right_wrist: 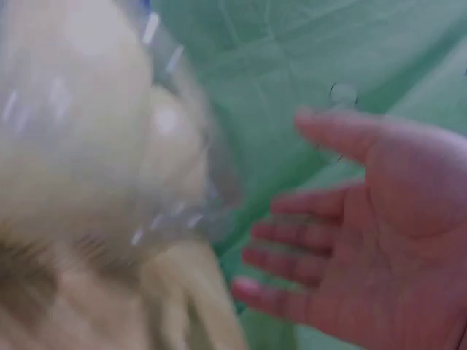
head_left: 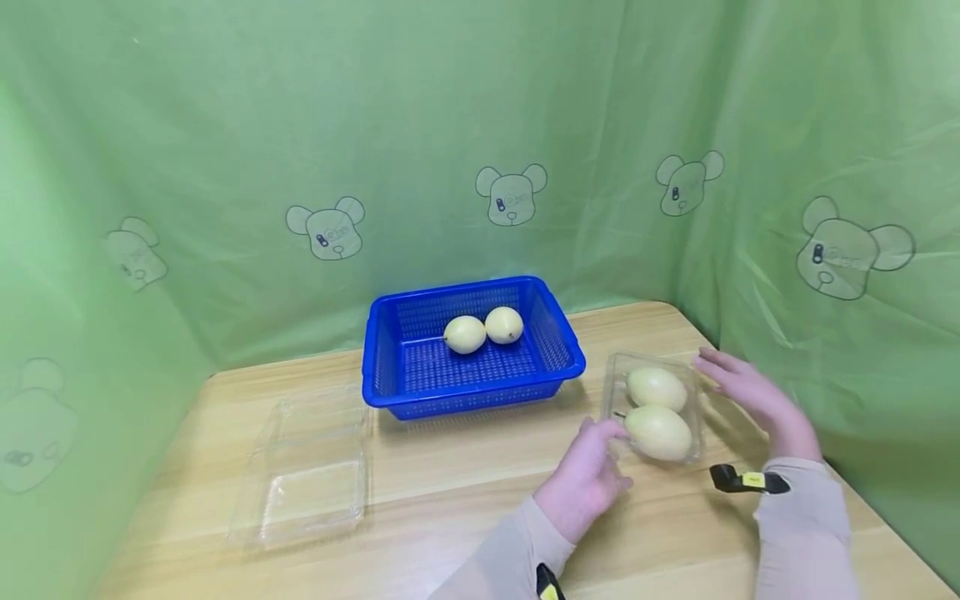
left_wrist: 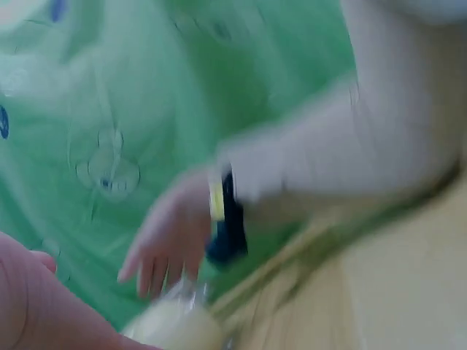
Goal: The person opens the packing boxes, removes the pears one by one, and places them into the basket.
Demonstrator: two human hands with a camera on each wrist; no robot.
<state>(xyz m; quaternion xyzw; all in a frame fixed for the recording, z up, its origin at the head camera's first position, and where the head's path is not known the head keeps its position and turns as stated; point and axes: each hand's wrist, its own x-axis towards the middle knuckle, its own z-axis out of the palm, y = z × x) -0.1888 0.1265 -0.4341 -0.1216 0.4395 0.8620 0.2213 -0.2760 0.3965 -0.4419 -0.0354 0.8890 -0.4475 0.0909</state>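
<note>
Two pale yellow, pear-like fruits with thin stems lie in a clear plastic box on the right of the table. My left hand is at the box's near left corner, its fingertips right at the edge and the thumb apart from them. In the left wrist view only part of this hand shows. My right hand stands to the right of the box, fingers extended. The right wrist view shows the open palm of the right hand with nothing in it, apart from the blurred plastic wall.
A blue perforated basket stands at the back middle with two similar fruits in it. On the left lies another clear plastic box, its lid folded back. Green curtains enclose the wooden table.
</note>
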